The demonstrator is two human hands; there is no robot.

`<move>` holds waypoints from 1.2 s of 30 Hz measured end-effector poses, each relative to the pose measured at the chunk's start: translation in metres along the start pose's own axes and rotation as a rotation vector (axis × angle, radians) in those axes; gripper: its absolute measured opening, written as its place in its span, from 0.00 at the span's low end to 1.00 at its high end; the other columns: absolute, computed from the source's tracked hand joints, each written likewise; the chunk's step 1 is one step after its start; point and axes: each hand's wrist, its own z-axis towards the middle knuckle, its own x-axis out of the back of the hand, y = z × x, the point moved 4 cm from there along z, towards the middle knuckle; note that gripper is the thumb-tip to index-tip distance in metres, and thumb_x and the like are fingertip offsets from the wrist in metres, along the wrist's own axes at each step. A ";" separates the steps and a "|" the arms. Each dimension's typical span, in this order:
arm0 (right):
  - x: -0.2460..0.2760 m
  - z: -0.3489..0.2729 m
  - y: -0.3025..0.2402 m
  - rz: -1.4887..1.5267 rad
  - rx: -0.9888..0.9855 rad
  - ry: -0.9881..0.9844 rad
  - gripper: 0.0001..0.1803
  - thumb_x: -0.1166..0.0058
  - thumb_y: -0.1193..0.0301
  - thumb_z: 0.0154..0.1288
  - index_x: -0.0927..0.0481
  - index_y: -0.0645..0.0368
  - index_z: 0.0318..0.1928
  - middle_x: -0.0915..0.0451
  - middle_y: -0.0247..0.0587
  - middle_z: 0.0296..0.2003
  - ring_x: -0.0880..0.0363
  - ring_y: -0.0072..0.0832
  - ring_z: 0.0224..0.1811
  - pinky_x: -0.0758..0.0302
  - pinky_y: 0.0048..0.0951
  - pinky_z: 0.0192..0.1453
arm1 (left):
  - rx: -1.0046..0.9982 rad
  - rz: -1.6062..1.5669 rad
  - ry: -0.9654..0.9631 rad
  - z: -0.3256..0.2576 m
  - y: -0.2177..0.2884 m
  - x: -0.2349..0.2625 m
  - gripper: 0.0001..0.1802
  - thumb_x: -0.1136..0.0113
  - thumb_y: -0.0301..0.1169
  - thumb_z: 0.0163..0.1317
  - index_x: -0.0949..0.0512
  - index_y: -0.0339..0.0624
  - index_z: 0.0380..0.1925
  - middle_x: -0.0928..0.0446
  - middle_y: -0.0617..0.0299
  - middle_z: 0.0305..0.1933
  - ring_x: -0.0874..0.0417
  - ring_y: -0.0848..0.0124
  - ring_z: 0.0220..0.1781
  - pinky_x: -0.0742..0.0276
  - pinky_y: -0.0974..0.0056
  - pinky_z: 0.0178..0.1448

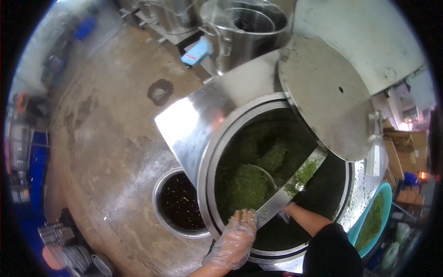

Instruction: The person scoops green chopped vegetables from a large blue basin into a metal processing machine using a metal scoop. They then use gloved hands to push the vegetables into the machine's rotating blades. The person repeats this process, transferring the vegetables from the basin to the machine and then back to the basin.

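A round metal vat (211, 157) stands before me with chopped green leaves (247, 187) inside it. A flat metal bar (281, 198) crosses its mouth, with green bits and a small knob on it. My left hand (237, 235), in a clear plastic glove, lies on the near rim beside the bar's lower end, fingers stretched out. My right hand (287, 211), also gloved, reaches down into the vat at the bar's right side. Its fingers are hidden by the bar. A thin curved rim (263, 171) shows around the leaves; whether the right hand holds it is hidden.
The round metal lid (327, 97) is tipped back at the far right. A metal pot of dark liquid (159, 203) stands on the floor at left. At right is a turquoise basin (386, 203) with green bits. Large steel pots (221, 44) and a light-blue object (197, 51) stand behind.
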 end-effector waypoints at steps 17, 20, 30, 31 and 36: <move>0.119 -0.029 0.083 -0.916 0.381 -0.255 0.20 0.49 0.64 0.64 0.19 0.60 0.52 0.19 0.56 0.50 0.20 0.47 0.55 0.24 0.44 0.60 | 0.181 0.007 0.320 0.013 0.003 -0.041 0.28 0.53 0.30 0.66 0.33 0.31 0.66 0.27 0.40 0.65 0.23 0.47 0.65 0.27 0.49 0.69; 0.138 -0.115 0.002 -0.570 0.025 -0.020 0.31 0.46 0.58 0.62 0.25 0.61 0.62 0.23 0.58 0.59 0.23 0.50 0.60 0.27 0.44 0.65 | 0.203 -0.125 0.202 0.004 0.001 -0.025 0.31 0.56 0.24 0.66 0.40 0.32 0.71 0.34 0.38 0.71 0.27 0.48 0.70 0.31 0.50 0.73; 0.150 -0.171 -0.024 -0.363 0.190 0.020 0.46 0.39 0.57 0.57 0.41 0.57 0.73 0.23 0.59 0.59 0.22 0.47 0.58 0.26 0.40 0.63 | 0.298 -0.087 0.226 -0.002 -0.010 0.021 0.32 0.56 0.15 0.63 0.37 0.36 0.70 0.37 0.45 0.74 0.32 0.51 0.73 0.39 0.52 0.78; 0.146 -0.155 -0.009 -0.289 0.158 -0.016 0.49 0.37 0.57 0.57 0.46 0.56 0.76 0.23 0.60 0.59 0.21 0.47 0.58 0.26 0.40 0.62 | 0.296 -0.079 0.319 0.001 -0.012 0.020 0.34 0.53 0.14 0.60 0.36 0.37 0.69 0.35 0.46 0.73 0.31 0.50 0.72 0.37 0.53 0.77; 0.144 -0.221 -0.052 -0.282 0.112 0.006 0.51 0.37 0.64 0.55 0.49 0.54 0.78 0.21 0.59 0.56 0.20 0.44 0.55 0.24 0.37 0.59 | 0.392 0.038 0.320 -0.007 -0.007 0.015 0.34 0.50 0.16 0.60 0.36 0.39 0.69 0.34 0.48 0.73 0.31 0.51 0.73 0.39 0.52 0.77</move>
